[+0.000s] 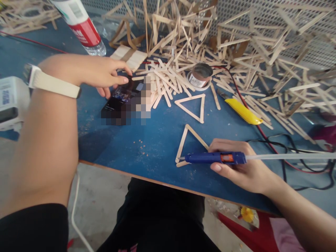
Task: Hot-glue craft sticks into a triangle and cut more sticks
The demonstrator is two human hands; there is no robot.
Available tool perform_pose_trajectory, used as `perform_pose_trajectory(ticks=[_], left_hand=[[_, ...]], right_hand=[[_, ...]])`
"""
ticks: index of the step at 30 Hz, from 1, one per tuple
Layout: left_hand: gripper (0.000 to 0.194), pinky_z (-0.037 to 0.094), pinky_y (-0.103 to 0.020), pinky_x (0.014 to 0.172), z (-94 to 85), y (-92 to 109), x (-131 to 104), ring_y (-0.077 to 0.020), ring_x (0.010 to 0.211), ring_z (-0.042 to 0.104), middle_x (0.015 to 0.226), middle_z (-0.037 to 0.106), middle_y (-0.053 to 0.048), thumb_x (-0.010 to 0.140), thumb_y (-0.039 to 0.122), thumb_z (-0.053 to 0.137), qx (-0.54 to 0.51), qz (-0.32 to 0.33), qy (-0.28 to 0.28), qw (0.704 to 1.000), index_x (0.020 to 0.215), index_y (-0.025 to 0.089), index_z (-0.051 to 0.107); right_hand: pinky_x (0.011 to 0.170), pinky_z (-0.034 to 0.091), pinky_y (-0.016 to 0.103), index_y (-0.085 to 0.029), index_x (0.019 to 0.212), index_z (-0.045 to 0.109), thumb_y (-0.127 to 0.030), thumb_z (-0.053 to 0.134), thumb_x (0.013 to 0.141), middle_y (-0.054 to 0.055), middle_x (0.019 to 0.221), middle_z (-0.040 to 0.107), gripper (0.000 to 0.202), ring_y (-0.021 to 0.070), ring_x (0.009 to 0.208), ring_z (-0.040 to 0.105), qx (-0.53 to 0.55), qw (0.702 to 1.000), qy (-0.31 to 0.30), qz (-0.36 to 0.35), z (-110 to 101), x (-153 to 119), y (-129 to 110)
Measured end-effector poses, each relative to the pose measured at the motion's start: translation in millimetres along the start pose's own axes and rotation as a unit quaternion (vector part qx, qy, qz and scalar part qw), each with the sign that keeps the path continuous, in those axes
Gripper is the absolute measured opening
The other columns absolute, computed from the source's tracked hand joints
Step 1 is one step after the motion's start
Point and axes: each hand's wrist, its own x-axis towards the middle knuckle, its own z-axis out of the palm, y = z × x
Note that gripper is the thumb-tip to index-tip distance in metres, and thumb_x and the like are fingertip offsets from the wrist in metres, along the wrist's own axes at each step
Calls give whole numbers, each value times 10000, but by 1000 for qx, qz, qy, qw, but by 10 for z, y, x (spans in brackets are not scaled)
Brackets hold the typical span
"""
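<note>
My right hand point(233, 161) is wrapped round a blue glue gun point(212, 158) with a long clear glue stick in its back. The gun's nozzle is at the lower left corner of a stick triangle point(183, 141), partly hidden by the gun and hand. My left hand point(107, 75), with a watch on the wrist, is at the top edge of a dark phone point(120, 98), its fingers apart and touching it. A finished-looking stick triangle point(202, 108) lies farther back. Beside the phone is a pile of loose wooden sticks point(168, 78).
A plastic bottle point(88, 33) stands at the back left. A round tin point(200, 74) sits by the pile. The yellow cutter point(243, 111) lies near red and black cables point(285, 148) at the right. Stick frames point(178, 28) crowd the back. The table's edge point(147, 180) is near.
</note>
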Motion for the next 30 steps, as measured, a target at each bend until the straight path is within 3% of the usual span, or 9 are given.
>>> perform_pose_trajectory(ticks=[6,11,14,17,22,26,30], left_hand=[[700,692,-425,989,4,-74,46,-283,851,863,1080,905,-88,1193,497,521,9,16,-7,1000,1873,333,487],[719,686,-395,930,-7,-124,66,-276,811,859,1042,887,-63,1129,557,590,12,32,-3,999,1818,357,542],[745,680,-388,954,-21,-136,45,-263,822,862,1155,900,-96,1119,540,607,8,26,-11,1000,1832,335,530],[751,676,-401,954,-32,-139,12,-261,834,870,1242,904,-89,1124,505,600,-4,29,-15,999,1859,393,493],[808,628,-314,905,-33,-78,-34,-239,835,858,1184,910,-52,1095,526,681,37,23,-11,999,1862,386,467],[809,621,-344,969,-28,-80,-11,-246,815,854,1244,917,-50,1088,537,703,46,38,-9,998,1854,397,484],[809,632,-368,989,-23,-115,0,-254,810,857,1174,919,-32,1090,557,708,35,31,-7,999,1855,406,491]], right_hand=[[633,495,309,-254,953,710,-687,792,1160,-23,832,703,487,145,685,637,-4,1000,9,-12,1,6,9],[626,492,312,-253,943,711,-685,802,1153,-24,826,701,489,145,681,636,-1,1000,7,-11,-6,14,10],[630,496,319,-256,944,711,-695,796,1153,-20,836,709,493,154,689,644,-1,1000,6,-4,-7,8,14],[635,492,322,-257,943,707,-675,780,1168,-16,836,709,481,157,693,642,0,1000,2,-3,-8,4,11],[634,484,320,-255,934,704,-683,797,1155,-14,823,698,490,159,683,627,2,1000,1,-1,-12,9,2],[634,483,317,-256,931,702,-689,793,1156,-12,820,699,496,162,683,633,1,1000,3,-5,-8,14,-1],[628,487,310,-253,937,702,-649,768,1181,-10,821,702,470,155,679,637,-7,1000,3,-8,-6,14,-7]])
